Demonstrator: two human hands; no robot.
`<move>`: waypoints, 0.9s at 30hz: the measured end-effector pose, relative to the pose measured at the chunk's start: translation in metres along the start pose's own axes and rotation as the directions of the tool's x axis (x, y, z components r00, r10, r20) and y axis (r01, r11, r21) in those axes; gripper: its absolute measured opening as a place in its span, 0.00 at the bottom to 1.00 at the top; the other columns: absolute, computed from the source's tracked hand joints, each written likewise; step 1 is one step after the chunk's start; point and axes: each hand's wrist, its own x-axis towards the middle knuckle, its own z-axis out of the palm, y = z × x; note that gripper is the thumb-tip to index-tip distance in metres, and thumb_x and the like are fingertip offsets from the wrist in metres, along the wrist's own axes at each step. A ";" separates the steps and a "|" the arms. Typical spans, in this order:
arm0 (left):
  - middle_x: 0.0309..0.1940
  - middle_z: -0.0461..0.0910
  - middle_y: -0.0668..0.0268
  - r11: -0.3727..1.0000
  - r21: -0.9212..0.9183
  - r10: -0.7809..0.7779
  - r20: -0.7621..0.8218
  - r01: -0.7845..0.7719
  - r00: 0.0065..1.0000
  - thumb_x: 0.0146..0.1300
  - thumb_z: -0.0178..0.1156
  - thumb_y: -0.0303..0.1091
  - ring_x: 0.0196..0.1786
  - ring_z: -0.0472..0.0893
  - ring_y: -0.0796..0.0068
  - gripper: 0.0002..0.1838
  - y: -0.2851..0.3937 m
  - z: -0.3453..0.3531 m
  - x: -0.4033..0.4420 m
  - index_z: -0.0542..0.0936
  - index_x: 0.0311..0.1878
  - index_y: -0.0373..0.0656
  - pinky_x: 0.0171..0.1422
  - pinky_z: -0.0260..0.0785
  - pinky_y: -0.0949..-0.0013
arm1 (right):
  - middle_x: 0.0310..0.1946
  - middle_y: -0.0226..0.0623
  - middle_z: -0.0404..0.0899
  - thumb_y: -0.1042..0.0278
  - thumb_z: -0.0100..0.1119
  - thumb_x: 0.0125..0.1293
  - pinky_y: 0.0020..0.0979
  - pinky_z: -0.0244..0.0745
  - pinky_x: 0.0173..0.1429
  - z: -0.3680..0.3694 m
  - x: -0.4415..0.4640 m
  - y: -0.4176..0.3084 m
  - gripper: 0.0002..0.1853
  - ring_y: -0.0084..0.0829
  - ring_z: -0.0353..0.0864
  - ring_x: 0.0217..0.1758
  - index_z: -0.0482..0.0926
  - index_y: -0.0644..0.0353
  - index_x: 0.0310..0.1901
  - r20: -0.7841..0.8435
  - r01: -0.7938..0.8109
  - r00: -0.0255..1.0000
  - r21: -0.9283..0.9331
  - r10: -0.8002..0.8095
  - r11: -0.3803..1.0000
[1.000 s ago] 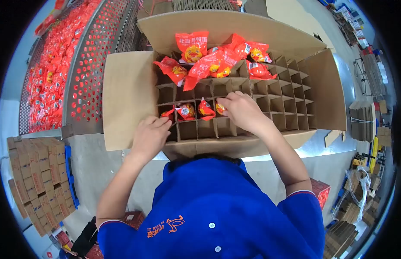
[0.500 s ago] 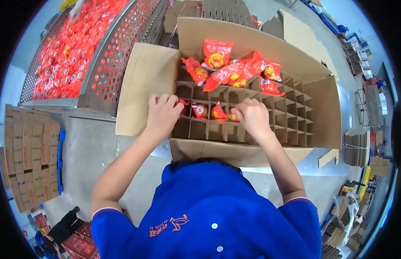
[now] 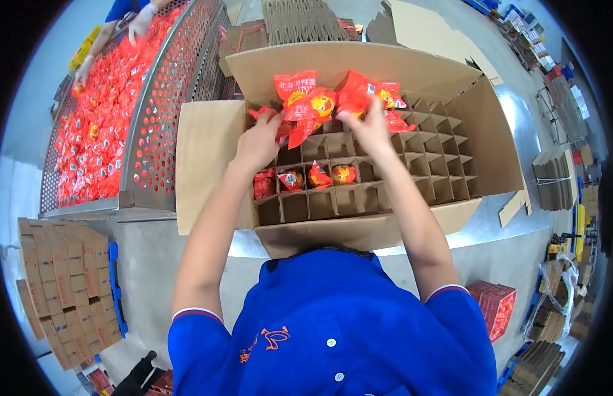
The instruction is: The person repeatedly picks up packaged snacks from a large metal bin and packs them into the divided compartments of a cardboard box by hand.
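Observation:
An open cardboard box with a cardboard divider grid stands in front of me. Several red packets sit in one row of its cells. More red packets with a yellow duck-face print lie heaped on top of the grid towards the far side. My left hand is at the heap's left end, fingers closed around a red packet partly hidden under them. My right hand grips another red packet between thumb and fingers at the heap's right part.
A perforated metal bin full of red packets stands at the left; a co-worker's gloved hands reach into it. Stacked cartons are at lower left, a red crate at lower right, folded cardboard behind the box.
Both my hands have moved from the row of filled cells to the heap at the far side and closed on packets. The co-worker's hands have come further into view over the bin.

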 end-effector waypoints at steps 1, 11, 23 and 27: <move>0.67 0.70 0.58 0.999 -0.026 0.046 0.015 -0.045 0.999 0.60 0.63 0.31 0.57 0.81 0.49 0.30 -0.003 0.000 0.002 0.71 0.67 0.50 0.58 0.78 0.51 | 0.55 0.44 0.80 0.59 0.73 0.62 0.35 0.78 0.57 -0.011 0.004 0.007 0.37 0.37 0.82 0.55 0.64 0.63 0.67 -0.041 0.018 0.999 0.222 -0.009 0.975; 0.50 0.84 0.61 0.807 -0.517 -0.160 0.275 0.286 0.948 0.66 0.68 0.42 0.43 0.84 0.74 0.29 -0.037 -0.067 -0.011 0.75 0.67 0.41 0.45 0.77 0.68 | 0.55 0.46 0.76 0.57 0.67 0.66 0.44 0.76 0.54 -0.037 -0.061 -0.031 0.28 0.40 0.80 0.48 0.72 0.51 0.66 0.153 0.009 0.984 -0.547 0.089 0.837; 0.51 0.78 0.61 0.837 -0.502 -0.087 0.270 0.218 0.959 0.60 0.72 0.36 0.51 0.79 0.73 0.26 0.002 -0.050 -0.037 0.73 0.58 0.42 0.56 0.72 0.69 | 0.59 0.52 0.68 0.59 0.79 0.52 0.47 0.79 0.53 -0.022 -0.064 -0.040 0.27 0.52 0.76 0.57 0.74 0.55 0.49 0.148 0.156 0.986 -0.695 -0.074 0.701; 0.53 0.79 0.54 0.829 -0.473 -0.191 0.261 0.298 0.946 0.59 0.72 0.51 0.53 0.82 0.57 0.28 -0.008 -0.026 -0.040 0.76 0.53 0.42 0.59 0.73 0.60 | 0.53 0.53 0.70 0.65 0.72 0.59 0.50 0.78 0.50 -0.036 -0.052 -0.033 0.23 0.58 0.79 0.50 0.69 0.59 0.49 0.077 -0.050 0.988 -0.659 0.133 0.750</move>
